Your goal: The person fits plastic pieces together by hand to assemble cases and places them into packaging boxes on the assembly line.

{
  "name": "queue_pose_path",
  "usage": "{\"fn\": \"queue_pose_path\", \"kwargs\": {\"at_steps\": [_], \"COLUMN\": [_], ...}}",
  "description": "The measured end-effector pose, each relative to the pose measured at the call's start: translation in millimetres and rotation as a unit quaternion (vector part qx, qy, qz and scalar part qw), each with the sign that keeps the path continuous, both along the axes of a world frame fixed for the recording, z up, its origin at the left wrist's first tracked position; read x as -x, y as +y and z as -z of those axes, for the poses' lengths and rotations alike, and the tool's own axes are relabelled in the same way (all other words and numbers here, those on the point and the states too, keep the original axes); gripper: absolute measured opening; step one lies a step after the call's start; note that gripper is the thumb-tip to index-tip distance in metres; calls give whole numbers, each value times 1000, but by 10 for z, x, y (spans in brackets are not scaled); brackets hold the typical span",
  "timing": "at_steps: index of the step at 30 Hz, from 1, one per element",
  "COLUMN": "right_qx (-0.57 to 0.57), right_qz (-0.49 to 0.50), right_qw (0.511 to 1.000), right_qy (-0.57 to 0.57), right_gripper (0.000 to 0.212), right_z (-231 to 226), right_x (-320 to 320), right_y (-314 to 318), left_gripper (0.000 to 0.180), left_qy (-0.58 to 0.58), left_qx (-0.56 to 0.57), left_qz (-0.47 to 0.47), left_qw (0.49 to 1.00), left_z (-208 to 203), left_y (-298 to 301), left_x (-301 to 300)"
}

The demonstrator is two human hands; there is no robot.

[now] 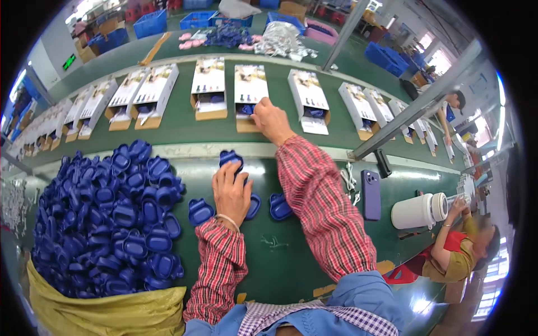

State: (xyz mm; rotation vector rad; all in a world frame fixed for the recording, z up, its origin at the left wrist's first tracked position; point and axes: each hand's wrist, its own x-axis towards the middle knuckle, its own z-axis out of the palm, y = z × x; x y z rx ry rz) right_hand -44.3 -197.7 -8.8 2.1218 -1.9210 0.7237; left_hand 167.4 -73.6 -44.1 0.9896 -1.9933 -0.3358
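Observation:
My left hand [231, 193] reaches over the green bench, its fingers closed on the near edge of a blue moulded plastic part [230, 157]. My right hand [273, 121] is at the open near end of a white printed box [251, 84] on the green conveyor. Its fingers pinch at a blue part [245, 109] in the box mouth; the fingertips are partly hidden. Around my left hand lie loose blue parts, one to its left [200, 212] and one partly covered at its right. Another blue part [279, 207] rests beside my right sleeve.
A large heap of blue parts [123, 218] fills the left, beside a yellow sack [101, 311]. Similar boxes [157, 89] line the conveyor. A metal post [398, 120] slants at right, near a purple phone [371, 195] and white jug [412, 211]. A co-worker sits far right.

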Motion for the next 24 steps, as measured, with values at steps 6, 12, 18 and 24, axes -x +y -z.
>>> {"fn": "queue_pose_path", "kwargs": {"at_steps": [6, 12, 18, 24], "right_qx": [139, 100, 45, 69], "right_qz": [-169, -167, -130, -109], "right_qw": [959, 971, 983, 977], "right_qy": [-180, -140, -118, -169], "right_gripper": [13, 20, 24, 28], "right_z": [216, 59, 129, 138], "right_x": [-470, -486, -772, -767], "right_y": [246, 1940, 2501, 2521], "left_gripper": [19, 20, 10, 13], "left_qy": [-25, -29, -15, 34], "left_qx": [14, 0, 29, 25], "left_qz": [-11, -58, -49, 77], "left_qw": [1000, 998, 998, 996], "left_z": [154, 92, 74, -141], "left_y": [-44, -11, -96, 13], "left_x": [-301, -183, -345, -293]}}
